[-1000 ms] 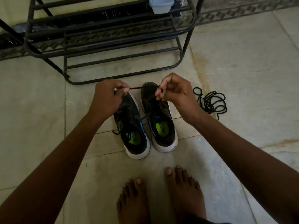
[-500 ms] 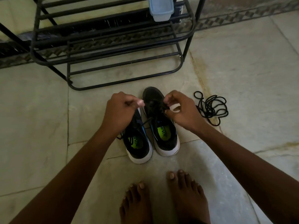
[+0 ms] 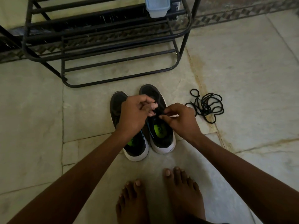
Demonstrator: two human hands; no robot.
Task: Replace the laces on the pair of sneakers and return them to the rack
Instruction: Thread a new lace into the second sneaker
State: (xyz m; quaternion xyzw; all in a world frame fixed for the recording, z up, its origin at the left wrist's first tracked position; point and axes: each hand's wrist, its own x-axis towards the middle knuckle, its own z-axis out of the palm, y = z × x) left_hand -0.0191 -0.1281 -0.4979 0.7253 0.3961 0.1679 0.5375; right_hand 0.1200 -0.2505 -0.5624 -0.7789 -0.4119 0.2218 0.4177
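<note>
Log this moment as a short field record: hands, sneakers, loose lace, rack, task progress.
left hand: left hand over the pair, fingers curled at a black lace on the right sneaker
right hand: right hand pinches the lace at the same spot
sneakers: left sneaker and right sneaker side by side on the floor, toes toward the rack
loose lace: loose lace tangled on the floor, right of the sneakers, apart from them
rack: black rack beyond the sneakers, a pale container on it
progress: lacing under way; sneakers not yet on the rack

I stand on a pale marble floor [image 3: 242, 65] veined with rusty streaks, in dim light. A dark patterned border strip [image 3: 242, 12] runs along its far edge.
</note>
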